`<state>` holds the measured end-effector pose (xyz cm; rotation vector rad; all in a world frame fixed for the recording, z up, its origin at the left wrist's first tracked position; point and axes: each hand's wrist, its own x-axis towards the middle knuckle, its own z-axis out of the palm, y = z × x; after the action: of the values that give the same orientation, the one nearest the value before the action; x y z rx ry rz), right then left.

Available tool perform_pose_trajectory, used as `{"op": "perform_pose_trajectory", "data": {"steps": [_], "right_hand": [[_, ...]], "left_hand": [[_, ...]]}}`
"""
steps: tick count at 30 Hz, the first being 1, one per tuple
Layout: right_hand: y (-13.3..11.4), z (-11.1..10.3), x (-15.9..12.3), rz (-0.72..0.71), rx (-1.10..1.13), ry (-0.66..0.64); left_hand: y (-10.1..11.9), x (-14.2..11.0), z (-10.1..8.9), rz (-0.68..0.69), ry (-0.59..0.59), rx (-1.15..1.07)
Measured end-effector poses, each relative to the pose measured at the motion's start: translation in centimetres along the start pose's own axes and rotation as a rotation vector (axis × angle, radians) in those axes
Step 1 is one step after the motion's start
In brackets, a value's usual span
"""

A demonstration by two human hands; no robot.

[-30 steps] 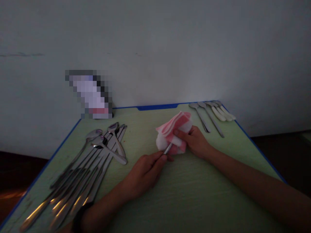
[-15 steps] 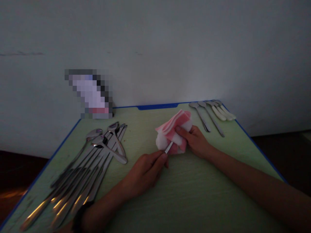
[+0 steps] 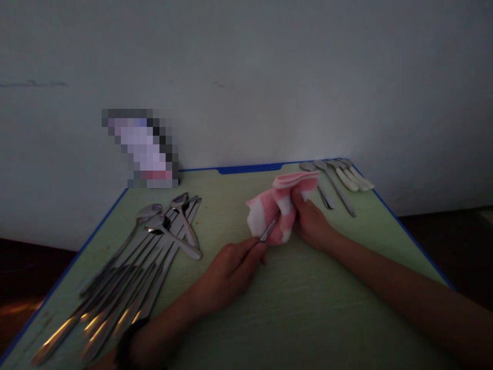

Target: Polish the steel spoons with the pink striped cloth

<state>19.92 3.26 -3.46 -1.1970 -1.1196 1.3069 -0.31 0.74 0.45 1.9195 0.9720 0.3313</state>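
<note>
My left hand (image 3: 231,272) is closed on the handle of a metal utensil (image 3: 268,229), whose other end is buried in a pink and white cloth (image 3: 275,210). My right hand (image 3: 311,221) grips that cloth from the right, fingers wrapped round it, on the green table (image 3: 300,298). The utensil's head is hidden inside the cloth, so I cannot tell what kind it is.
A pile of several metal spoons and other cutlery (image 3: 146,257) lies at the left of the table. Several spoons, some with white handles (image 3: 339,180), lie in a row at the far right corner. A blurred-out object (image 3: 142,149) stands at the back left against the wall.
My right hand has turned and squeezed the cloth, and its top flap has shifted to the right. My left hand has kept its hold on the utensil handle.
</note>
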Motion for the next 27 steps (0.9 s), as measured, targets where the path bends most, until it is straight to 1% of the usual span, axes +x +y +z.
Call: {"op": "perform_pose_trajectory", "data": {"steps": [3, 7, 9, 12, 16, 19, 22, 25, 27], "right_hand": [[-0.2, 0.1, 0.0, -0.048, 0.068, -0.047], [-0.7, -0.1, 0.2, -0.072, 0.074, -0.174], [-0.8, -0.5, 0.4, -0.07, 0.074, -0.233], [-0.9, -0.6, 0.5, -0.082, 0.089, -0.265], [-1.4, -0.1, 0.1, -0.109, 0.064, -0.195], [-1.8, 0.4, -0.2, -0.132, -0.038, -0.085], [-1.9, 0.5, -0.4, -0.128, -0.125, 0.012], [-1.8, 0.4, -0.4, -0.09, -0.136, 0.051], [-1.9, 0.4, -0.5, -0.099, -0.122, 0.07]], "left_hand": [[-0.2, -0.1, 0.1, 0.02, 0.001, 0.033], [-0.4, -0.1, 0.0, 0.04, 0.008, 0.083], [-0.4, -0.1, -0.1, 0.03, -0.009, 0.091], [-0.2, -0.1, -0.2, 0.029, -0.021, 0.108], [0.1, -0.1, -0.3, 0.019, -0.003, 0.154], [0.1, -0.1, -0.3, 0.019, -0.004, 0.146], [-0.1, -0.1, -0.3, 0.031, -0.003, 0.093], [-0.4, -0.1, -0.2, 0.012, -0.012, 0.012], [-0.5, -0.1, -0.2, -0.008, -0.028, -0.051]]}}
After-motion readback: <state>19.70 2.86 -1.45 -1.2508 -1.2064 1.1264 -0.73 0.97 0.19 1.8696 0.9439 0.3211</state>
